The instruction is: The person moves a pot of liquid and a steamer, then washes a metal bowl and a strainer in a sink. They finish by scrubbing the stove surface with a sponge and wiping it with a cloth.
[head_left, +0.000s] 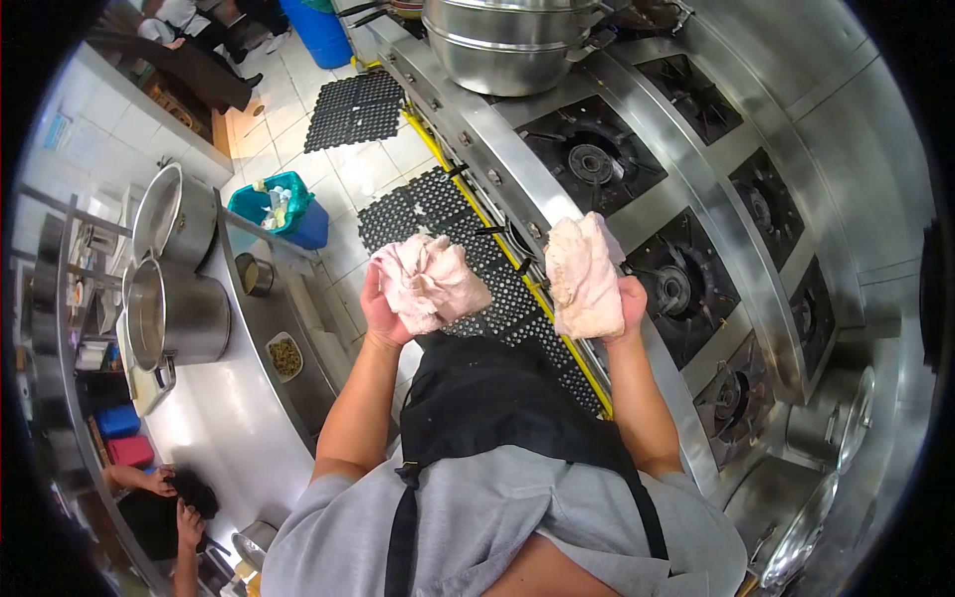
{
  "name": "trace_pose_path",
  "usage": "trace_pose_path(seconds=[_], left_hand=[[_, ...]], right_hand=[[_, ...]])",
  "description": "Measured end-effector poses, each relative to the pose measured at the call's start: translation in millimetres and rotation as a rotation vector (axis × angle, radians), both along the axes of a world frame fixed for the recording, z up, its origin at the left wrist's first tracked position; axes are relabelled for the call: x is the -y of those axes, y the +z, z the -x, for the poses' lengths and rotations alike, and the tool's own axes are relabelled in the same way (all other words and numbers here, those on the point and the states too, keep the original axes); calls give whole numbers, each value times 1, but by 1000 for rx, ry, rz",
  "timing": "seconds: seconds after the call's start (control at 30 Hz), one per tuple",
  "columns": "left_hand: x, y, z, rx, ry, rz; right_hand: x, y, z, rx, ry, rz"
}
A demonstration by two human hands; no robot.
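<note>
My left hand (380, 306) is closed on a crumpled pale pink cloth (435, 282), held up in front of the black apron (497, 398). A second pale pink cloth (584, 277), folded flatter and with brownish stains, is in my right hand (631, 303), whose fingers are partly hidden behind it. The two cloths are apart, with the floor mat visible between them. My right hand is beside the front edge of the stove, close to a gas burner (672, 289).
A large steel steamer pot (507, 45) stands on the stove. Two tall pots (199, 318) and a dish of green food (285, 356) are on the left counter. A blue bin (308, 227) stands on the floor by the black mat (428, 214). Another person's hands (187, 517) show lower left.
</note>
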State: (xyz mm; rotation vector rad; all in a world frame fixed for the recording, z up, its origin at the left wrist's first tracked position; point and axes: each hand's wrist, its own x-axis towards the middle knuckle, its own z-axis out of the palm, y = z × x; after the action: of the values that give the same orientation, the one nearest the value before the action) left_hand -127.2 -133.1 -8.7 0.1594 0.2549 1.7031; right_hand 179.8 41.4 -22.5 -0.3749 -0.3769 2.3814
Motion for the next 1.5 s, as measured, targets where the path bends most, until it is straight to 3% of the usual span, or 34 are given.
trace_pose_path(seconds=[0.17, 0.23, 0.3, 0.37, 0.43, 0.47, 0.53, 0.57, 0.6, 0.67, 0.8, 0.83, 0.9, 0.93, 0.97, 1.03, 1.07, 1.13, 1.17, 1.2, 1.27, 1.3, 1.37, 1.43, 1.5], left_hand=[[5, 3, 0, -47, 7, 1], [12, -8, 0, -191, -76, 24], [22, -27, -6, -258, -112, 107], [20, -24, -18, -530, -10, 193], [28, -12, -13, -624, 133, 346], [41, -13, -1, -545, 202, 422], [81, 6, 26, -473, 363, 537], [112, 20, 42, -529, 459, 630], [147, 36, 61, -647, 566, 740], [227, 55, 98, -866, 816, 997], [381, 95, 138, -1183, 1052, 1586], [436, 79, 156, -1275, 1043, 1683], [449, 116, 125, -1562, 951, 2211], [466, 108, 120, -1516, 781, 2481], [476, 93, 111, -1489, 777, 2503], [487, 73, 101, -1541, 581, 2784], [472, 96, 103, -1241, 246, 2453], [473, 27, 105, -1548, 316, 2395], [468, -25, 103, -1735, 521, 2372], [431, -33, 85, -1738, 614, 2249], [355, -43, 48, -1747, 774, 1980], [317, -28, 29, -1723, 672, 1762], [270, -60, -4, -1971, 615, 1409], [225, -55, -32, -1842, 489, 1159], [194, -46, -36, -1578, 255, 987]], right_hand=[[6, 29, 38, -89, 53, 71], [28, 61, 75, 50, 51, -344], [51, 56, 110, 286, 170, -860], [74, 54, 135, 381, 450, -1192], [77, 39, 145, 356, 503, -1194], [76, 33, 151, 347, 548, -1192], [65, 37, 138, 471, 408, -1066], [48, 21, 129, 574, 261, -1264], [36, 13, 119, 807, 216, -1196], [6, -5, 87, 1231, 104, -1431], [-51, -73, 23, 1581, 72, -1951], [-55, -71, 18, 1606, 115, -2010], [-59, -87, 14, 1644, 134, -1962], [-60, -91, 14, 1726, 145, -1890], [-64, -93, 14, 1708, 160, -1910], [-65, -94, 20, 1655, -26, -1976], [-65, -93, 25, 1634, -24, -1988], [-63, -92, 28, 1717, -50, -1985], [-63, -94, 27, 1759, -69, -1982], [-65, -98, 26, 1714, -156, -2060], [-71, -101, 28, 1797, -83, -2040], [-71, -97, 32, 1900, -10, -1992], [-86, -93, 32, 1829, 42, -2001], [-103, -88, 34, 1766, 77, -1998], [-108, -80, 46, 1528, 105, -1641]])
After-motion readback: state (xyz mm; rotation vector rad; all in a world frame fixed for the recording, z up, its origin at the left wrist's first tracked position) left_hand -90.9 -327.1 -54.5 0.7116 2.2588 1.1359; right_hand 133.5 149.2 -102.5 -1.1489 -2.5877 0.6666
